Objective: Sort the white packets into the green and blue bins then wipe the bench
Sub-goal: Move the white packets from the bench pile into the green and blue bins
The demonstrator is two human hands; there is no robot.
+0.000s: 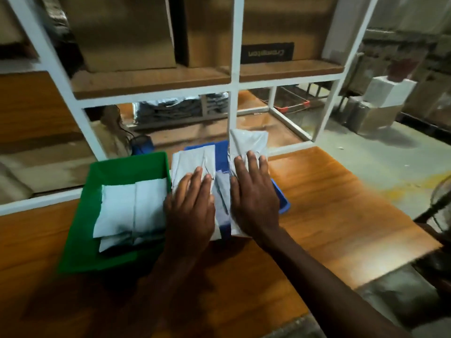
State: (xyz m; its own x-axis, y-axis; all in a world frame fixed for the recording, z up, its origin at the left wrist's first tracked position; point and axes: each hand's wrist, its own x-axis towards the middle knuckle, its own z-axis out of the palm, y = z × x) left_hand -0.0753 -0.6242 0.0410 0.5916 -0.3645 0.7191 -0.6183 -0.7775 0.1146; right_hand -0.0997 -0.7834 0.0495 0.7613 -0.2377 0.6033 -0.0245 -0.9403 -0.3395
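Observation:
A green bin [80, 230] sits on the wooden bench [341, 203] at left, with several white packets [131, 206] stacked flat inside. Right beside it is a blue bin [283, 203], mostly covered by white packets. My left hand [190, 206] lies flat, fingers spread, on a packet [190, 162] at the blue bin's left side. My right hand [255, 196] presses flat on another packet [246, 142] that sticks out over the bin's far right edge. Neither hand is closed around a packet.
A white-framed shelf unit [233, 76] stands right behind the bins, with cardboard boxes [122, 32] on its wooden shelves. The bench's right edge drops to a concrete floor [378, 157]. A fan [441, 203] shows at the far right edge.

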